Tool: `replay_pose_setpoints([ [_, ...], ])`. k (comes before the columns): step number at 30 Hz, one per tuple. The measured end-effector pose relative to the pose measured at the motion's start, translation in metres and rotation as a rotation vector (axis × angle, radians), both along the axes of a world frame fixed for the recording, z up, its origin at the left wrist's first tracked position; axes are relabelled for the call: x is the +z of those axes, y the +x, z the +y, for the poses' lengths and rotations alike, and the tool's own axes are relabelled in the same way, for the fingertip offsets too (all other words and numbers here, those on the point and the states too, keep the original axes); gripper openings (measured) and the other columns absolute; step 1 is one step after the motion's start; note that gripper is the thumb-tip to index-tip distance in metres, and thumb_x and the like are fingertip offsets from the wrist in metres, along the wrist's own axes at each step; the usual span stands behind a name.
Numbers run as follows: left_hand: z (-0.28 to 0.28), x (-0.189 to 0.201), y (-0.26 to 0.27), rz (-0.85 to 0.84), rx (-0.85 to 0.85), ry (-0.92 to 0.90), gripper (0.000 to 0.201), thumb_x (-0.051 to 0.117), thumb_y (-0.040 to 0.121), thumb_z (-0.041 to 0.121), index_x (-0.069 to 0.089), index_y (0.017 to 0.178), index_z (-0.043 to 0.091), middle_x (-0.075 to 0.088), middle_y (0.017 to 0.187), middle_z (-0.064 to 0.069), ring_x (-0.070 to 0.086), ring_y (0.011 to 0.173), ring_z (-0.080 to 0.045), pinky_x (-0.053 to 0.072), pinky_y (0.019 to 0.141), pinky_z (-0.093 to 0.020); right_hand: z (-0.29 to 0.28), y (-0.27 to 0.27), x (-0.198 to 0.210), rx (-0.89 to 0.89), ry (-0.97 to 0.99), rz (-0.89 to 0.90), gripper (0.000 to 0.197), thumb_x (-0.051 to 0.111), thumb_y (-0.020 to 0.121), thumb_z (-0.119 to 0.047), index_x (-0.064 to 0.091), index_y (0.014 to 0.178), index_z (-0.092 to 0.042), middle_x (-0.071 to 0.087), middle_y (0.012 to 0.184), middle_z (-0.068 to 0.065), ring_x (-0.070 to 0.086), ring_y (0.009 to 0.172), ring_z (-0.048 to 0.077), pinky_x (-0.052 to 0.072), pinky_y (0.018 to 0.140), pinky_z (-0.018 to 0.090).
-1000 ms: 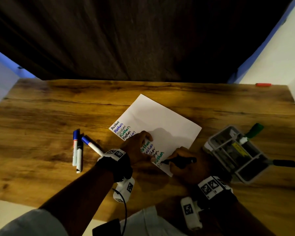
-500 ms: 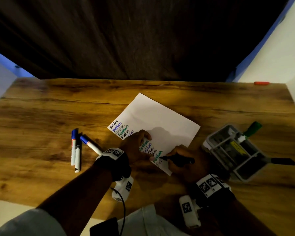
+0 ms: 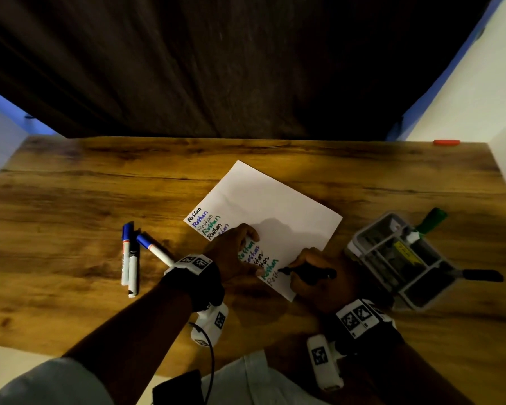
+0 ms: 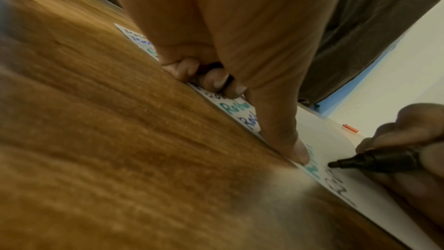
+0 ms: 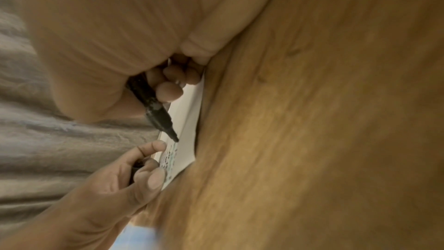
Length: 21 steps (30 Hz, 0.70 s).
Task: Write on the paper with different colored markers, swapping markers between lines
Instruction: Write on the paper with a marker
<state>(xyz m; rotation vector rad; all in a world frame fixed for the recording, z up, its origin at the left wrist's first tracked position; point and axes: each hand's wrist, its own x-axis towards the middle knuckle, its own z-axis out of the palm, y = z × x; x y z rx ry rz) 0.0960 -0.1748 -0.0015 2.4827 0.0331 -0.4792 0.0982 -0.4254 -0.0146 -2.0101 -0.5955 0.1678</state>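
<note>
Cap (image 5: 133,170) in L hand (image 5: 103,187), wrist-cams only

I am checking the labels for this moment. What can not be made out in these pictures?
- Middle lines on the paper: head view, the left hand covers them.
- A dark thing in the left hand's curled fingers: both wrist views, mostly hidden, so it cannot be named.
- The tray's contents: head view, too small and dim.
- The bottom word at the marker tip: small in the head view, blurred in the wrist views.
</note>
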Motion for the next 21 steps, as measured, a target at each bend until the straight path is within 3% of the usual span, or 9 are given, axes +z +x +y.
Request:
replay_pose_setpoints([
  [4, 0.0006, -0.0015, -0.0004, -0.015, -0.008, 0.005, 0.071, 0.088, 0.061, 0.045, 0.045, 0.115, 0.031, 0.048, 0.094, 0.017, 0.055, 0.092, -0.009, 0.05, 0.077, -0.021, -0.003, 0.0009, -0.0027, 0.026, 0.009, 0.035, 0.013, 0.071, 0.07, -0.022, 0.066, 0.081, -0.019, 0.067, 0.086, 0.002, 0.059, 0.08, -0.004, 0.047, 0.07, 0.007],
  [7, 0.0015, -0.0027, -0.0002, -0.017, -0.006, 0.002, 0.071, 0.088, 0.061, 0.045, 0.044, 0.114, 0.031, 0.047, 0.093, 0.018, 0.055, 0.09, -0.007, 0.047, 0.073, -0.017, -0.0037, 0.0021, -0.0032, 0.01, -0.046, 0.033, 0.014, 0.071, 0.069, -0.021, 0.068, 0.082, -0.015, 0.067, 0.087, 0.001, 0.057, 0.081, -0.008, 0.04, 0.069, 0.0],
  [8, 0.0017, -0.0029, -0.0001, -0.017, -0.006, 0.001, 0.07, 0.088, 0.061, 0.045, 0.044, 0.114, 0.031, 0.047, 0.093, 0.018, 0.054, 0.09, -0.007, 0.047, 0.073, -0.017, -0.0042, 0.0022, -0.0025, 0.009, -0.056, 0.022, 0.015, 0.071, 0.069, -0.023, 0.068, 0.082, -0.017, 0.067, 0.088, -0.001, 0.057, 0.082, -0.008, 0.042, 0.07, 0.002],
  [11, 0.002, -0.0039, 0.0, -0.014, -0.013, -0.001, 0.07, 0.088, 0.061, 0.046, 0.043, 0.114, 0.033, 0.046, 0.091, 0.02, 0.053, 0.088, -0.006, 0.047, 0.074, -0.019, -0.007, 0.0043, -0.004, 0.05, -0.071, 0.003, 0.012, 0.071, 0.072, -0.024, 0.067, 0.083, -0.02, 0.067, 0.089, -0.005, 0.061, 0.086, 0.004, 0.053, 0.074, 0.024],
  [14, 0.0027, -0.0037, 0.0, -0.01, -0.018, 0.005, 0.07, 0.088, 0.061, 0.046, 0.043, 0.114, 0.034, 0.046, 0.091, 0.019, 0.053, 0.087, -0.006, 0.049, 0.075, -0.022, -0.0057, 0.0049, -0.0037, 0.048, -0.038, -0.024, 0.012, 0.071, 0.073, -0.024, 0.067, 0.084, -0.02, 0.065, 0.09, -0.011, 0.057, 0.089, -0.008, 0.049, 0.077, 0.015],
  [18, 0.0018, -0.0025, -0.0003, -0.011, -0.011, -0.004, 0.07, 0.088, 0.061, 0.045, 0.043, 0.113, 0.033, 0.046, 0.09, 0.02, 0.052, 0.086, -0.004, 0.049, 0.076, -0.021, -0.0061, 0.004, -0.0069, 0.022, -0.117, 0.006, 0.022, 0.061, 0.07, -0.041, 0.064, 0.081, -0.022, 0.064, 0.086, -0.005, 0.061, 0.08, 0.013, 0.054, 0.068, 0.032],
  [21, 0.002, -0.0024, -0.0002, -0.018, -0.007, -0.008, 0.07, 0.089, 0.061, 0.044, 0.044, 0.114, 0.032, 0.046, 0.09, 0.02, 0.051, 0.085, -0.003, 0.046, 0.074, -0.018, -0.0057, 0.0065, -0.0078, 0.021, -0.104, 0.027, 0.029, 0.06, 0.071, -0.042, 0.065, 0.085, -0.018, 0.065, 0.088, 0.0, 0.063, 0.081, 0.019, 0.055, 0.068, 0.039],
])
